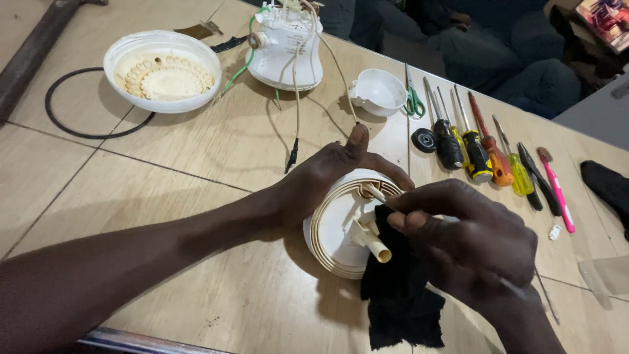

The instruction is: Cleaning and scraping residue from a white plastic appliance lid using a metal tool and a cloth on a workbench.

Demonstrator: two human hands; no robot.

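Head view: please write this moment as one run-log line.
left hand: steadies round white part | right hand: presses black cloth on it | screwdrivers: lined up on table

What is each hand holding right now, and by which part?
The left hand steadies the round white plastic part by its far rim. The right hand pinches a black cloth by its top edge, against the part's centre.

**Soft even light, sharp in the middle, a bit stretched at the edges**

Pretty bright overall, light is diffuse. The table [196, 170] shows soft shadows, falling toward about 5 o'clock under the arm and the black cloth [400, 295]. Mild glare on the white bowl [164, 69] at 11 o'clock. Centre is crisp; the right hand [478, 246] looks slightly motion-smeared. Wide-angle stretching at the corners, and the 1 o'clock background is dark and murky.
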